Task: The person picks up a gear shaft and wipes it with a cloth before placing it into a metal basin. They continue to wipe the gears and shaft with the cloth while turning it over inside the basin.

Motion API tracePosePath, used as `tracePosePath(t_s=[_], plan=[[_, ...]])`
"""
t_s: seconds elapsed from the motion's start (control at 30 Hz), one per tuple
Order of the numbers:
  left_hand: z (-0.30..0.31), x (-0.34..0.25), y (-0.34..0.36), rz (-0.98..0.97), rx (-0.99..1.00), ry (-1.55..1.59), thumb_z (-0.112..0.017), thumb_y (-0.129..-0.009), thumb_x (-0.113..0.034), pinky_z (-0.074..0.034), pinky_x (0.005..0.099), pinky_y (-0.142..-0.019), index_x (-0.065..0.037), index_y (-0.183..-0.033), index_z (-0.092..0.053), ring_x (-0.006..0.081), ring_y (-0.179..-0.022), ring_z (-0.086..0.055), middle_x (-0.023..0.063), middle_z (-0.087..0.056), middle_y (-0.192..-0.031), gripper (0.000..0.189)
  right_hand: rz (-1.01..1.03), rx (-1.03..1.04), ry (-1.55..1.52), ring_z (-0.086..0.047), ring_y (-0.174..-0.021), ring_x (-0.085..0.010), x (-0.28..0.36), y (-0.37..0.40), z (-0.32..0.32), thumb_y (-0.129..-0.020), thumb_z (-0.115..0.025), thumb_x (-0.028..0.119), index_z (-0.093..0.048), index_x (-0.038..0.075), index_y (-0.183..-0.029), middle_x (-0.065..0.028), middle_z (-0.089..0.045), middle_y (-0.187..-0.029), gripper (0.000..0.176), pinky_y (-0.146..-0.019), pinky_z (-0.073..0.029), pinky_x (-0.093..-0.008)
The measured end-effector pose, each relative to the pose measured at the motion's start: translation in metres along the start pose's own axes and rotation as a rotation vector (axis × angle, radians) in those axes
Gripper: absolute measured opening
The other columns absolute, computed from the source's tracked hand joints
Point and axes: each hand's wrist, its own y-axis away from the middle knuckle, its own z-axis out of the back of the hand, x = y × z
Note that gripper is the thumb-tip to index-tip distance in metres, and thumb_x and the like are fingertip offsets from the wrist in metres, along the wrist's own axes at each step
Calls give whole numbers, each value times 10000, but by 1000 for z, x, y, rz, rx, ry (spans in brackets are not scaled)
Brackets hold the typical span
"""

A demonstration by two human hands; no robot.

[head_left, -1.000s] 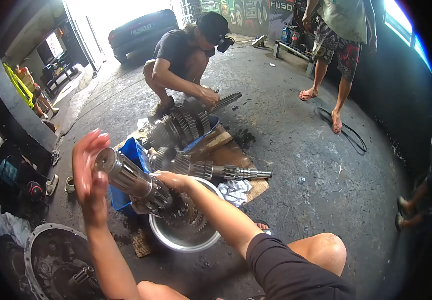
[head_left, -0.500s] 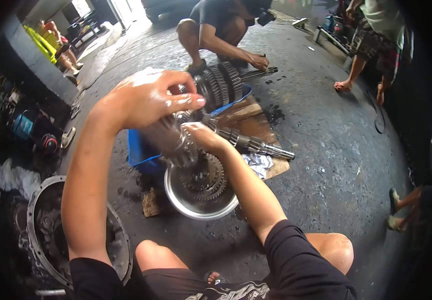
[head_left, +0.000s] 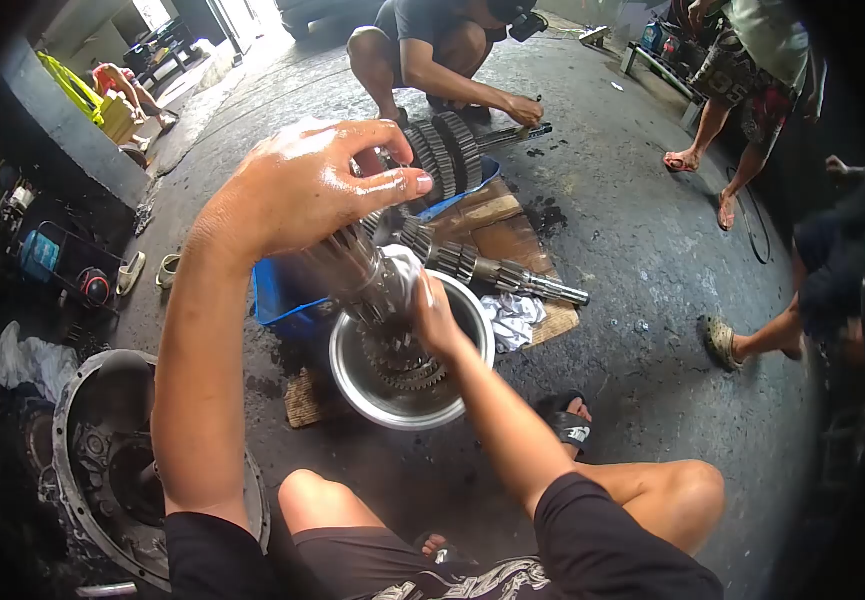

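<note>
My left hand [head_left: 323, 185], wet and shiny, is curled over the top end of a metal gear shaft [head_left: 368, 285]. The shaft stands tilted over a round metal bowl [head_left: 346, 385], its lower gears inside the rim. White cloth [head_left: 405, 268] lies against the shaft's right side, pressed there by my right hand [head_left: 433, 310], whose fingers are partly hidden. Beyond the bowl, another geared shaft [head_left: 503, 276] rests on brown cardboard [head_left: 503, 232]. Large dark gears [head_left: 453, 150] stand behind my left hand, by a blue tray [head_left: 275, 300].
A round metal housing [head_left: 65, 440] sits at lower left. A crouching person [head_left: 433, 55] handles a rod at the top. Another person's legs [head_left: 718, 135] are at upper right, and a clog-wearing foot [head_left: 721, 342] at right. Crumpled cloth [head_left: 515, 318] lies near the bowl.
My right hand has moved down along the shaft's right side, and the cloth in it now shows. The person at the right has stepped further into view.
</note>
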Motion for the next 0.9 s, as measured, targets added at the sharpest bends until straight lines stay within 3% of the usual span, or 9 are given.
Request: tracePosePath(t_s=[0.03, 0.1, 0.2, 0.37, 0.57, 0.67, 0.77, 0.83, 0.9], plan=[[0, 1, -1, -2, 2, 0, -601, -873, -651, -504, 415, -877, -132, -1078, -680, 290, -947, -661, 119, -688, -949, 564, 78, 125, -52, -650, -919, -259, 7, -19, 7, -1064, -334, 325, -587, 6, -1280, -157, -691, -1035, 461, -882, -491, -357], [0, 7, -4, -52, -12, 57, -612, -863, -660, -503, 416, -868, -140, -1083, -685, 293, -937, -660, 122, -686, -967, 569, -214, 357, -253, -647, -965, -222, -19, -47, 11, -1077, -302, 356, -600, -1, -1264, -155, -695, -1104, 502, -903, -489, -363], [3, 5, -4, 49, 44, 136, -655, -905, -446, -489, 343, -820, -123, -1096, -681, 204, -846, -635, 87, -694, -971, 376, 109, -4, -50, -660, -1016, -246, -21, -22, -14, -1077, -297, 350, -604, -2, -1259, -180, -696, -1101, 501, -923, -493, -385], [4, -4, 3, -21, 12, 127, -643, -906, -432, -479, 331, -856, -128, -1095, -681, 202, -844, -619, 60, -693, -965, 360, 117, -456, 387, -461, -1284, -467, -27, 44, -57, -953, -456, 171, -453, -56, -1385, -305, -505, -1339, 488, -1092, -365, -470], [2, -2, 1, -57, -3, 111, -627, -912, -429, -465, 341, -862, -90, -1091, -661, 219, -867, -629, 93, -683, -927, 385, 185, -464, 495, -379, -1366, -454, -25, 57, -65, -961, -451, 306, -363, -74, -1441, -285, -428, -1428, 619, -1187, -217, -539], [1, 7, -3, -47, -15, 66, -642, -910, -465, -487, 346, -821, -112, -1078, -679, 226, -844, -639, 86, -685, -948, 393, 79, -117, 247, -633, -1108, -385, -24, 1, -15, -1054, -323, 298, -579, 16, -1301, -223, -662, -1163, 454, -973, -477, -422], [2, 8, -2, -29, 17, 85, -642, -917, -449, -490, 336, -833, -101, -1090, -678, 212, -861, -638, 77, -683, -989, 390, 22, 312, -22, -692, -964, -320, -21, -45, 11, -1047, -337, 269, -634, -7, -1203, -208, -714, -996, 434, -882, -520, -396], [1, 5, -4, -63, 44, 129, -620, -937, -386, -473, 320, -872, -54, -1097, -662, 181, -899, -632, 80, -675, -991, 371, 118, 302, 136, -672, -938, -395, -49, -51, 5, -1034, -355, 229, -629, -11, -1199, -212, -700, -1021, 400, -877, -520, -418], [1, 3, -3, -2, 57, 266, -612, -946, -362, -471, 305, -898, -42, -1098, -665, 153, -941, -625, 61, -667, -1047, 359, 447, -245, 639, -628, -956, -474, -52, -11, -18, -1002, -401, 158, -593, -32, -1231, -231, -678, -1070, 355, -904, -505, -458]])
